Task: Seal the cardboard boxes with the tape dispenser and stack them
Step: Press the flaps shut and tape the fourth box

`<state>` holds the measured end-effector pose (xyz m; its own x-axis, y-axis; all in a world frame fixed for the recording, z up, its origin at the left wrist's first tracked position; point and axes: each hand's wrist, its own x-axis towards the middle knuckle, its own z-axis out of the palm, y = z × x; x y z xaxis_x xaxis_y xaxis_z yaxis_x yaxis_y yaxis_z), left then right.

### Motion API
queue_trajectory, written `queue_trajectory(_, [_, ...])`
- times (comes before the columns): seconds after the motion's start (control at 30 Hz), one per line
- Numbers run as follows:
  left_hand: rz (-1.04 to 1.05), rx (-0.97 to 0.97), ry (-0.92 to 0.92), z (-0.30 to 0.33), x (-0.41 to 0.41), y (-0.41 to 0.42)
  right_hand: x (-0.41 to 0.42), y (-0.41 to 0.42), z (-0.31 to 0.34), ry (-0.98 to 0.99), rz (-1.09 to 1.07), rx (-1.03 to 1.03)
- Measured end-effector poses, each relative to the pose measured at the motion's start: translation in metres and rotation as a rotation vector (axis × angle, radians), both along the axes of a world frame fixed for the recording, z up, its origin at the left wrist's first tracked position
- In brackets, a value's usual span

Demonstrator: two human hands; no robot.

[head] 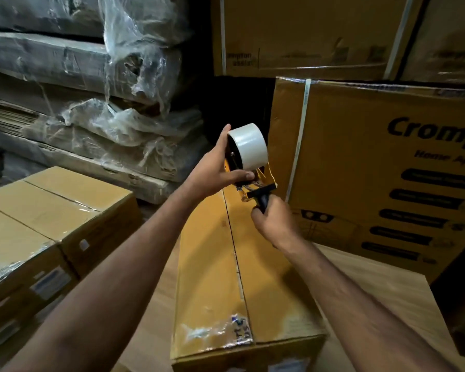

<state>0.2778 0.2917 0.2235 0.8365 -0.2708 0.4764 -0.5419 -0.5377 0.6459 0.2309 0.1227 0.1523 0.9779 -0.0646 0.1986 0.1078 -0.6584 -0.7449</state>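
Note:
A long, narrow cardboard box (212,277) lies in front of me, its two top flaps meeting in a dark seam down the middle. Above its far end I hold a tape dispenser (255,183) with a yellow frame and a fat white tape roll (249,146). My right hand (275,221) grips the dispenser's black handle. My left hand (215,167) holds the roll, thumb over its top edge and fingers curled under it. Old clear tape and a torn label sit on the box's near end.
Two taped cardboard boxes (51,210) sit side by side at the left. A big printed carton (360,162) stands right behind the dispenser, with more cartons (306,30) above it. Plastic-wrapped flat packs (78,89) pile up at the back left. A wooden surface (387,296) lies under my right forearm.

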Motion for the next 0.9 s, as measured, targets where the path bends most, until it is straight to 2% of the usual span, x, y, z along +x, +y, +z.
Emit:
queue_trajectory(0.13, [-0.087,-0.055,-0.028,-0.011,0.031,0.018,0.022,0.019,0.006,0.035,-0.05,-0.036])
queue_trajectory(0.2, [-0.133,-0.059,-0.041,-0.02,0.056,0.029,0.031,0.021,0.009,0.071,-0.057,0.013])
queue_trajectory(0.23, [-0.106,-0.122,0.036,-0.027,0.067,0.033,0.034,0.022,0.009,0.08,-0.057,0.046])
queue_trajectory(0.27, [-0.048,-0.254,0.185,-0.032,0.075,0.035,0.036,0.022,0.01,0.084,-0.064,0.088])
queue_trajectory(0.33, [0.033,-0.579,0.636,-0.047,0.086,0.035,0.035,0.026,0.011,0.112,-0.065,0.232])
queue_trajectory(0.4, [-0.108,-0.86,1.053,-0.064,0.088,0.029,0.034,0.031,0.011,0.145,-0.042,0.377])
queue_trajectory(0.47, [-0.254,-1.055,1.243,-0.075,0.09,0.025,0.036,0.036,0.009,0.161,-0.033,0.429])
queue_trajectory(0.53, [-0.337,-1.161,1.3,-0.083,0.097,0.022,0.038,0.041,0.007,0.169,-0.03,0.448])
queue_trajectory(0.7, [-0.432,-1.029,1.41,-0.091,0.113,0.028,0.042,0.046,0.004,0.169,0.004,0.44])
queue_trajectory(0.9, [-0.315,-1.002,1.522,-0.096,0.134,0.038,0.054,0.048,0.004,0.13,0.009,0.382])
